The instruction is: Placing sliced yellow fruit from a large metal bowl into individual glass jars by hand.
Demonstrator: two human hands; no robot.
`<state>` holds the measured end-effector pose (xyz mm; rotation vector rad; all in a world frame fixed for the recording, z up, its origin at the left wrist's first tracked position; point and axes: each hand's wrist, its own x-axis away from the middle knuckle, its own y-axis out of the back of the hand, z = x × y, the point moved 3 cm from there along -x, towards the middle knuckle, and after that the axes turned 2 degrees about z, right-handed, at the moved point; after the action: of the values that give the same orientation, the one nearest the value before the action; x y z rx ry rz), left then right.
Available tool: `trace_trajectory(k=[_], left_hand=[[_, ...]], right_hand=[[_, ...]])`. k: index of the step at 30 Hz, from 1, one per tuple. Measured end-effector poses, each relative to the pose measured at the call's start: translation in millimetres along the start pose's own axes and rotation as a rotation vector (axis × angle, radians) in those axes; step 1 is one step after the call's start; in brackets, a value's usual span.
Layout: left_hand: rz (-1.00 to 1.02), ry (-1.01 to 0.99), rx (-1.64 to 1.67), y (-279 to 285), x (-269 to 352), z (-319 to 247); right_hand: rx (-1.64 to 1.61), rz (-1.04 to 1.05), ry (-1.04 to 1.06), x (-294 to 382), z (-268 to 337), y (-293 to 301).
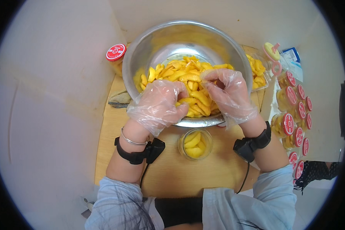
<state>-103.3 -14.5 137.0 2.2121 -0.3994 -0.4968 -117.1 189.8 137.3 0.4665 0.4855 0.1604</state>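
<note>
A large stainless steel bowl (pixel 172 30) holds a heap of yellow fruit slices (pixel 199 97) that look like peach. My left hand (pixel 161 103), in a clear plastic glove, bends over the bowl's near left side with its fingers curled at the slices. Also gloved, my right hand (pixel 228 92) is over the near right part of the heap, its thumb and fingers bent towards each other. Whether either hand grips a slice is not clear. Between my forearms, just below the bowl, an open glass jar (pixel 195 144) stands with several slices inside.
Several filled jars with red lids (pixel 288 124) stand in rows at the right. One lidded jar (pixel 115 56) is left of the bowl. A clear plastic tub of slices (pixel 258 77) sits behind right, near a yellow and pink utensil (pixel 271 51). Pale walls enclose the wooden table (pixel 161 172).
</note>
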Motion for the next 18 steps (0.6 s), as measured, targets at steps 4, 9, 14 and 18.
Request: trace_trajectory(k=[4, 9, 14, 18], left_hand=[[-0.097, 0.012, 0.159, 5.4, -2.1, 0.4], [-0.201, -0.145, 0.23, 12.0, 3.4, -10.0], [0.122, -0.293, 0.213, 14.1, 16.5, -35.6], [0.242, -0.369, 0.141, 2.3, 31.4, -42.1]], right_hand=[[0.025, 0.038, -0.019, 1.4, -0.7, -1.2], [0.007, 0.014, -0.115, 4.3, -5.3, 0.2], [-0.227, -0.052, -0.245, 8.9, -13.2, 8.4], [-0.241, -0.04, -0.244, 10.2, -10.3, 8.6]])
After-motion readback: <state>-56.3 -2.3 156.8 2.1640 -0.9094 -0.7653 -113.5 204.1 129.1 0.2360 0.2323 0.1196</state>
